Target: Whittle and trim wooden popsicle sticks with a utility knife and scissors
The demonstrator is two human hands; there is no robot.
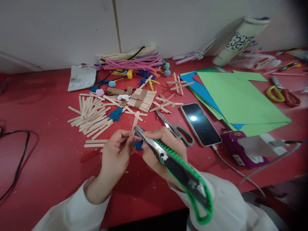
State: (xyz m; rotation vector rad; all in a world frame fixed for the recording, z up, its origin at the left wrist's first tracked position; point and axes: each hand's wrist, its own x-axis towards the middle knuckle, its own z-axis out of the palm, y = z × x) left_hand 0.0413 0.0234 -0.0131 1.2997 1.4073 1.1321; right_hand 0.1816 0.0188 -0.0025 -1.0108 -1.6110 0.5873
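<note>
My left hand (117,149) pinches a wooden craft stick (134,123) that points up and away from me. My right hand (163,150) is wrapped round a green and black utility knife (175,168), whose tip meets the stick near my left fingertips. Both hands hover over the red table (48,166), just in front of a loose pile of craft sticks (92,117). White sleeves cover both wrists.
Green-handled scissors (176,128) and a phone (201,123) lie right of my hands. Green and blue paper sheets (238,101), a purple device (240,149) with a cable, glued stick panels (141,99), pipe cleaners (132,62) and yellow-red scissors (282,94) lie beyond. A black cable (19,160) loops at left.
</note>
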